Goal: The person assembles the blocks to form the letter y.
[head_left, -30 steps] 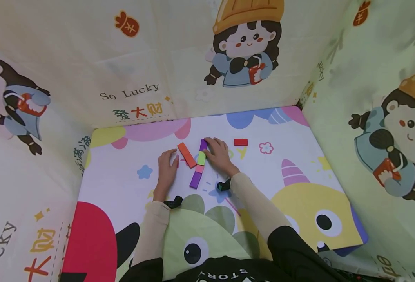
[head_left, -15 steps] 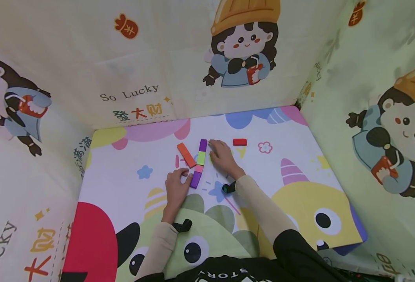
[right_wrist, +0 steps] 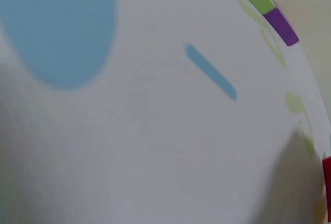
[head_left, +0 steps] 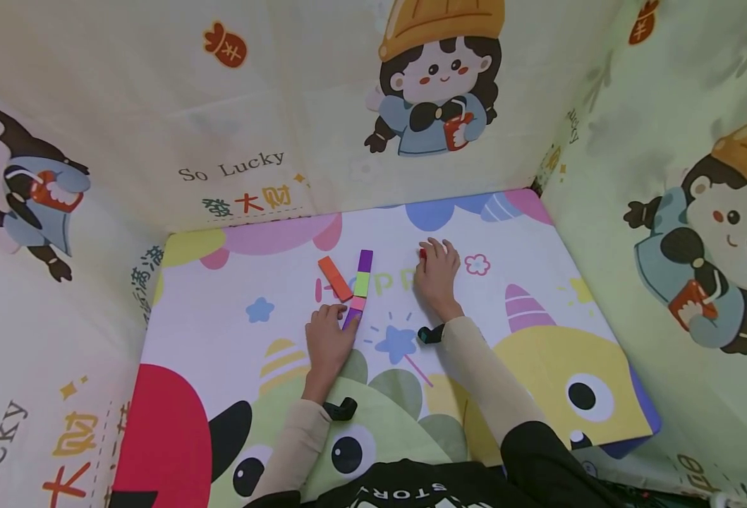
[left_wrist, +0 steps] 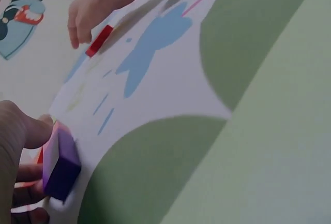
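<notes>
Purple, pink, green and purple blocks form a line in the head view. My left hand point(head_left: 331, 346) is at its near end, thumb and fingers on opposite sides of the near purple block point(left_wrist: 63, 164). Beyond the pink block point(head_left: 357, 303) come the green block point(head_left: 361, 284) and the far purple block point(head_left: 365, 260). An orange block point(head_left: 335, 278) slants against the line's left side. My right hand point(head_left: 437, 277) is over the red block point(head_left: 422, 253), whose left end shows between thumb and forefinger. In the left wrist view the red block point(left_wrist: 99, 41) lies beneath that hand's fingers.
A printed cartoon mat point(head_left: 208, 331) covers the tabletop. Patterned cloth walls point(head_left: 335, 106) rise behind and on both sides. Each wrist carries a small black camera point(head_left: 430, 334).
My right hand has moved right, from beside the far purple block to the red block. My left hand has come down and right, from beside the orange block to the near purple block.
</notes>
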